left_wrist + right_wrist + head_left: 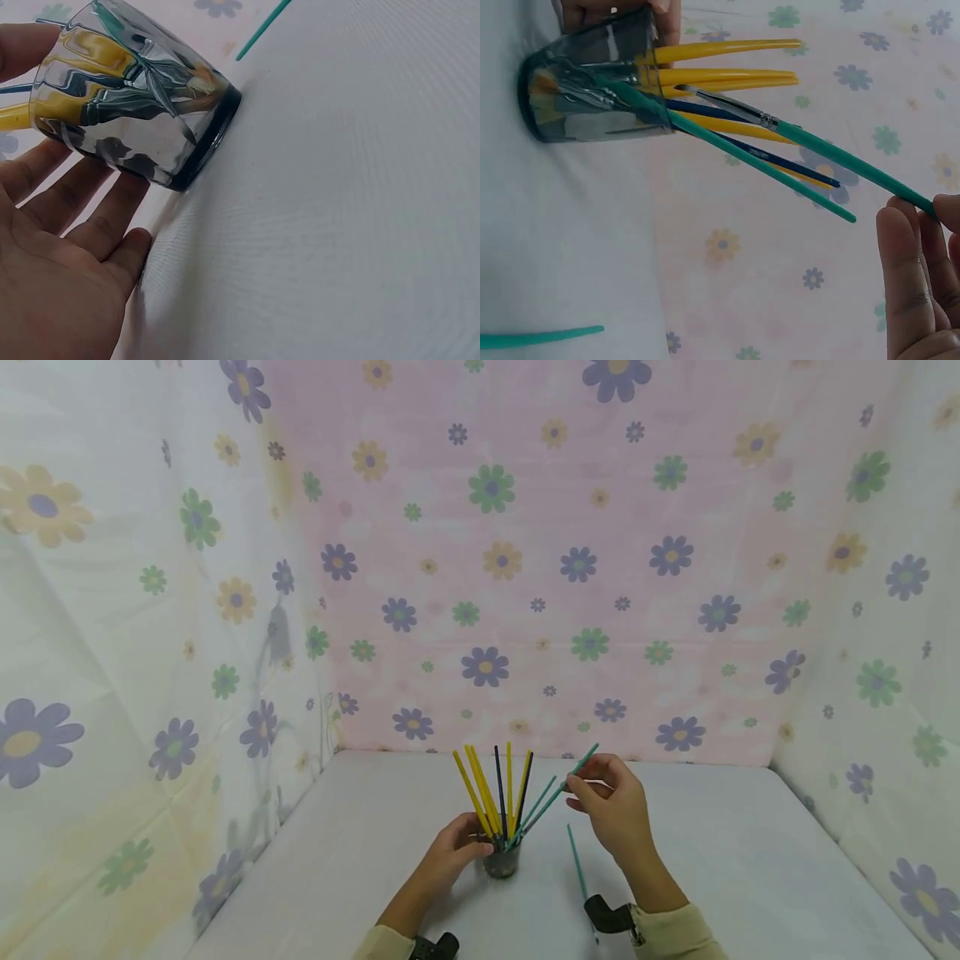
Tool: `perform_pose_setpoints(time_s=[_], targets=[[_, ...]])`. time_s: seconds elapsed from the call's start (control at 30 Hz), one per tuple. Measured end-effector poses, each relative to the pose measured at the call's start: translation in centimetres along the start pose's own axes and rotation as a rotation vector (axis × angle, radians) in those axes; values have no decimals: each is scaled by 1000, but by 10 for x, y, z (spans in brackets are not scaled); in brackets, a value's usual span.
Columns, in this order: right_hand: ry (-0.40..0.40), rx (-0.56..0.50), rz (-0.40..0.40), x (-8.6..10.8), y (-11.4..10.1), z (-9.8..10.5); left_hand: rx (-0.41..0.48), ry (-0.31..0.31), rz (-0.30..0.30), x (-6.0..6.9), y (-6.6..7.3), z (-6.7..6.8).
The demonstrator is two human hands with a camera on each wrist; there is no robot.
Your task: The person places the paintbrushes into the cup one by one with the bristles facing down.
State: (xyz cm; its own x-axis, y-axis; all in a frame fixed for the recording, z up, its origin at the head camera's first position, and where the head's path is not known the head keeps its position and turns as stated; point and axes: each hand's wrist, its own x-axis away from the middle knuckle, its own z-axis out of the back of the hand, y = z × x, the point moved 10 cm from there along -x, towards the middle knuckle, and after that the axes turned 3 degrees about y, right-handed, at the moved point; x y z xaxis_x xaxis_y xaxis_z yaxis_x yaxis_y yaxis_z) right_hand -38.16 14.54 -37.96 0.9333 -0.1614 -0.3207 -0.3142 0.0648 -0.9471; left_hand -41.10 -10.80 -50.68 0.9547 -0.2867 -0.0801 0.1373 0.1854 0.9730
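A clear glass cup (501, 865) stands on the table, holding several paintbrushes with their bristles down. Yellow paintbrushes (727, 50), dark blue ones (498, 785) and a green one (765, 169) lean out over the rim. My left hand (452, 848) holds the cup by its side, thumb on one side and fingers on the other. To the right of it, my right hand (618, 806) pinches another green paintbrush (832, 155) near the handle end. That brush slants down, its bristle tip close to the cup's mouth; whether it touches the rim I cannot tell.
One more green paintbrush (577, 857) lies on the white table (750, 860), right of the cup and beside my right forearm. Flower-patterned cloth (525, 527) hangs behind the table and along both sides.
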Motion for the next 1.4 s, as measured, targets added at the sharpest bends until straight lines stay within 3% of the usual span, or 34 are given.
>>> perform_pose_setpoints(time_s=[0.4, 0.8, 1.4], targets=[[-48, 108, -15, 13, 24, -35, -20, -8, -14, -2, 0, -1], [-68, 158, -77, 15, 51, -46, -16, -3, 6, 0, 1, 0], [-117, 226, -102, 15, 61, -52, -22, 8, 9, 2, 3, -1]])
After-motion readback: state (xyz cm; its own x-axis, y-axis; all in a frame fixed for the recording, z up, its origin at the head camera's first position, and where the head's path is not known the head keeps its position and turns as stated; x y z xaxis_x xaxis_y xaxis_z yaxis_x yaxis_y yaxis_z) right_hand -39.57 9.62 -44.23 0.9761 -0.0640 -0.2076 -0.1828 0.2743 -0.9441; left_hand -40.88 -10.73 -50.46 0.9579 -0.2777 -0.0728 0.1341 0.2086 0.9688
